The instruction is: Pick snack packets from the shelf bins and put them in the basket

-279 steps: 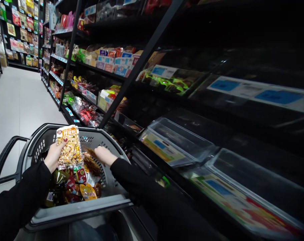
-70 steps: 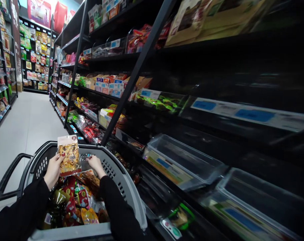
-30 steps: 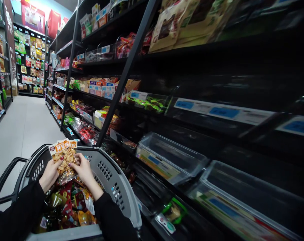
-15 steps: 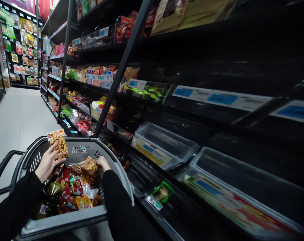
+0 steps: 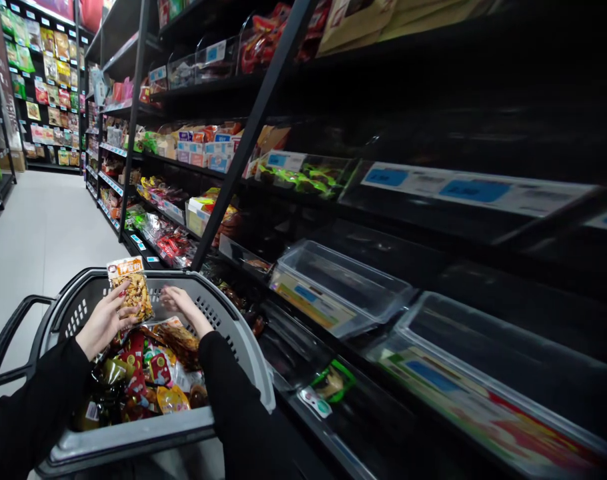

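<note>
My left hand (image 5: pixel 107 320) grips a snack packet (image 5: pixel 136 297) with an orange and white header and golden-brown pieces in a clear front. The packet is upright above the far left part of a grey shopping basket (image 5: pixel 256 363). To its right is my right hand (image 5: pixel 186 307), fingers stretched toward the packet but apart from it, nothing visible in them. Below both hands the basket holds several snack packets, among them a brown one (image 5: pixel 181 341), a dark red one (image 5: pixel 159 369) and an orange one (image 5: pixel 172 400).
Black store shelving (image 5: pixel 253 113) runs along the right side, close to the basket's rim. Clear plastic bins (image 5: pixel 343 287) sit on the lower shelves. A green-edged packet (image 5: pixel 333 382) lies low down. The pale aisle floor (image 5: pixel 48 220) stretches ahead on the left.
My right hand has left the brown packet in the basket and moved up and left toward the packet in my left hand. The view has shifted slightly.
</note>
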`<state>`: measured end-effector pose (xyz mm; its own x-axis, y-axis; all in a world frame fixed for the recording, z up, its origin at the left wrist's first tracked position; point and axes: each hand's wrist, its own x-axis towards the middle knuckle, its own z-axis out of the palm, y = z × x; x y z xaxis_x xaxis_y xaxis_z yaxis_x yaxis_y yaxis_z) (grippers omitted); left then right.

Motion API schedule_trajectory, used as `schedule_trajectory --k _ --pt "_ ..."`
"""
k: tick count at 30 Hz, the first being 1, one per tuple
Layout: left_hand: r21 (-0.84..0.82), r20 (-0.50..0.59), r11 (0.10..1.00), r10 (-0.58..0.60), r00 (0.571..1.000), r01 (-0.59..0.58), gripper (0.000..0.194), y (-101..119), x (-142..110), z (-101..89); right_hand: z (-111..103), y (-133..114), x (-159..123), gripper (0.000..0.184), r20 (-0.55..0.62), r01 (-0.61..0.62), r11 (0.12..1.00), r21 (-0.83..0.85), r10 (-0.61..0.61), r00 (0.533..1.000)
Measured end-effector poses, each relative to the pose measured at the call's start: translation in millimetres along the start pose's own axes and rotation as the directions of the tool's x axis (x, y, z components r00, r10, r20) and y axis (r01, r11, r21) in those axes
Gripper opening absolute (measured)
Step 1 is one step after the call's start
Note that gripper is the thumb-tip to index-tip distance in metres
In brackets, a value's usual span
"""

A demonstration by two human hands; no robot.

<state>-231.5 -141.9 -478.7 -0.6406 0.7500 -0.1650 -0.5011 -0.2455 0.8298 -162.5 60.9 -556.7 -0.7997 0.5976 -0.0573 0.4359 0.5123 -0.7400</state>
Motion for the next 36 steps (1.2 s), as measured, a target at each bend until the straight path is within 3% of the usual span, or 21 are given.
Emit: schedule_trajectory --k 4,7,10,12,14,18,20,24,27,30,33,36 --pt "-0.006 0.103 1.000 -0.013 0.995 0.014 0.049 -0.9 -1.8 -0.2 -5.0 -23.8 -15.9 0.030 0.010 0.287 0.943 0.168 -0.292 0.956" --pt "0.052 0.129 0.998 0.009 0.992 -0.016 0.054 -3.4 -0.6 -0.6 -3.8 -37.2 -23.6 0.027 -0.073 0.404 0.898 0.174 -0.398 0.915" --pt "0.203 0.059 0.975 0.077 0.995 -0.087 0.059 -7.9 2.3 -1.5 -2.3 -50.0 -30.8 0.027 -0.222 0.480 0.873 0.088 -0.453 0.863" --pt "0.331 -0.027 0.936 0.132 0.991 -0.116 0.056 -11.4 4.0 -2.5 -0.1 -58.6 -38.9 0.026 -0.324 0.518 0.855 -0.018 -0.495 0.806" --pt "0.347 -0.052 0.930 0.147 0.988 -0.120 0.048 -14.2 5.1 -3.0 4.6 -67.0 -49.0 0.024 -0.382 0.558 0.816 -0.153 -0.569 0.728" --pt "0.095 0.015 0.990 0.099 0.995 -0.100 0.037 -16.5 5.4 -1.7 22.0 -83.5 -67.8 0.024 -0.317 0.647 0.633 -0.426 -0.774 0.548" --pt "0.056 -0.012 0.990 0.132 0.991 -0.131 0.035 -16.0 5.6 -0.8 31.1 -91.2 -74.7 0.025 -0.270 0.663 0.538 -0.521 -0.840 0.470" --pt "0.055 -0.052 0.984 0.173 0.984 -0.170 0.033 -14.7 6.5 -0.2 41.7 -103.3 -85.0 0.025 -0.258 0.638 0.463 -0.615 -0.883 0.392" --pt "0.064 -0.047 0.984 0.172 0.984 -0.169 0.034 -14.0 6.4 0.0 41.8 -106.4 -88.4 0.025 -0.291 0.635 0.484 -0.602 -0.874 0.390" --pt "0.071 -0.032 0.983 0.170 0.985 -0.167 0.036 -12.1 4.7 0.1 34.3 -102.1 -84.6 0.023 -0.363 0.651 0.566 -0.506 -0.824 0.435" --pt "0.147 0.020 0.963 0.227 0.974 -0.227 0.045 -8.6 2.1 0.1 20.3 -90.6 -72.8 0.024 -0.507 0.606 0.731 -0.313 -0.668 0.544" --pt "0.269 0.065 0.914 0.298 0.952 -0.304 0.071 -6.0 0.0 0.6 9.4 -76.1 -56.9 0.031 -0.585 0.512 0.854 -0.087 -0.460 0.668"
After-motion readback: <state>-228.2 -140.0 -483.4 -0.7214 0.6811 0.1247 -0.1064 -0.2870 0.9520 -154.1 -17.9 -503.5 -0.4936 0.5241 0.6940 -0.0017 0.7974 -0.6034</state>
